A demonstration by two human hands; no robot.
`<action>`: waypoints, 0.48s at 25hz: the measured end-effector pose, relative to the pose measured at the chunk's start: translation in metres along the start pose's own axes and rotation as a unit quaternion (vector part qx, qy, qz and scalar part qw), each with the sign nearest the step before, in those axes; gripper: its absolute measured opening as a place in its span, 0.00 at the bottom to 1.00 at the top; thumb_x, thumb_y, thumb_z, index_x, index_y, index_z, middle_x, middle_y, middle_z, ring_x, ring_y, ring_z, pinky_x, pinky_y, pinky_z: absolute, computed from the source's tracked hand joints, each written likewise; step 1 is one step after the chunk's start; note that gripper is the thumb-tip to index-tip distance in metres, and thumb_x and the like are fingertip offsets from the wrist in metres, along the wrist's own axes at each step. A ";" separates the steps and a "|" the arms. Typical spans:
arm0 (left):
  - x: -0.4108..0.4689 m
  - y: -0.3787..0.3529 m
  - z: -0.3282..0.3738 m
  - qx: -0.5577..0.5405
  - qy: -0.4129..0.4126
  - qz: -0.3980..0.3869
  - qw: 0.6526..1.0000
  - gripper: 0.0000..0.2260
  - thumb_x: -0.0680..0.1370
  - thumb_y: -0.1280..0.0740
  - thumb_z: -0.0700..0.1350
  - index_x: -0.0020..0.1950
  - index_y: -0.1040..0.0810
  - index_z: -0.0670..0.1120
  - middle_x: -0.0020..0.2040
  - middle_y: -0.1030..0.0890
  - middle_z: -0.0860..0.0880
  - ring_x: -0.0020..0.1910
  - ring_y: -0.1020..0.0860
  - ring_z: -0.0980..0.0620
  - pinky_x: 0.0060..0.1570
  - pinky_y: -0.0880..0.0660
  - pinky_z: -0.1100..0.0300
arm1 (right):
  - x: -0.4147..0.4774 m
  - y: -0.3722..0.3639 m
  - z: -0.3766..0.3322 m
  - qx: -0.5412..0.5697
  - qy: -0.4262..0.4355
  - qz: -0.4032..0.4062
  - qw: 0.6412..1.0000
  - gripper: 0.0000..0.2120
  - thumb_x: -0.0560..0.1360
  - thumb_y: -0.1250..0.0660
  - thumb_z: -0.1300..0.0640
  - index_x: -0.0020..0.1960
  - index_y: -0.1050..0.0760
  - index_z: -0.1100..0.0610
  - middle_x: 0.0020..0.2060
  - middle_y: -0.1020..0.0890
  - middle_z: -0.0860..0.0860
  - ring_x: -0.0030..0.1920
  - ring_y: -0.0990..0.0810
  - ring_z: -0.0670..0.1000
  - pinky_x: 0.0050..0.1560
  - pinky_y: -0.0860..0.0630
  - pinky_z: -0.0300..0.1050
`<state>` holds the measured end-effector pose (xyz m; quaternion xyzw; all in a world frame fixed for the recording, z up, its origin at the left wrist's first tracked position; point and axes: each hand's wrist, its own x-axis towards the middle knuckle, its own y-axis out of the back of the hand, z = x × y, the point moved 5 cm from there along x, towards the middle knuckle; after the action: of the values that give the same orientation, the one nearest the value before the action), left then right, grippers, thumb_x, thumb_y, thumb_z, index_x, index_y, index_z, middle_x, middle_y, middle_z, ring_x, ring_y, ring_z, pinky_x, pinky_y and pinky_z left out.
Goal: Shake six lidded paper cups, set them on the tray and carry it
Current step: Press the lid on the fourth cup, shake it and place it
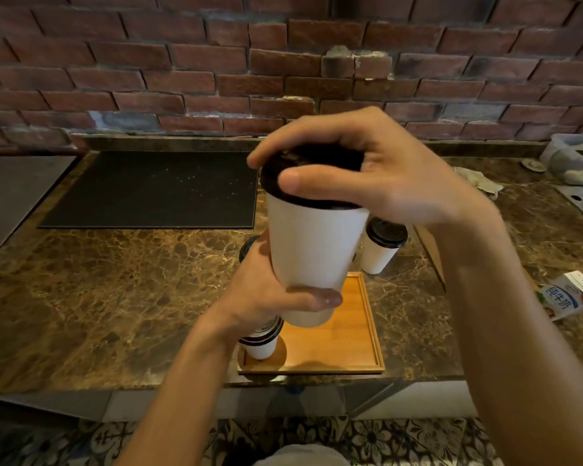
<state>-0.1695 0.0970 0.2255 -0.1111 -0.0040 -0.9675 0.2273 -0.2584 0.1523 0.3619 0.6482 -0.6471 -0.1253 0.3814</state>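
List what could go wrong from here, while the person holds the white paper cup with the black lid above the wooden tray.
1. The right hand caps the black plastic lid; if that grip slips mid-shake, the lid might pop and spill.
2. The left hand grips the white paper cup low, above the lidded cup on the rectangular wooden tray; lowering could knock that over.
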 end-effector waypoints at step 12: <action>0.003 0.006 0.021 0.163 -0.046 0.186 0.968 0.35 0.58 0.21 0.53 0.59 0.35 0.64 0.51 0.25 0.60 0.52 0.25 0.66 0.39 0.25 0.72 | 0.016 -0.009 0.007 -0.250 -0.150 0.138 0.947 0.15 0.79 0.43 0.40 0.59 0.22 0.42 0.53 0.19 0.42 0.53 0.23 0.47 0.46 0.28 0.44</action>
<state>-0.1654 0.0917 0.2462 -0.1160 -0.1509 -0.8882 0.4182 -0.2543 0.1334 0.3566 0.4105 -0.7277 -0.3253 0.4428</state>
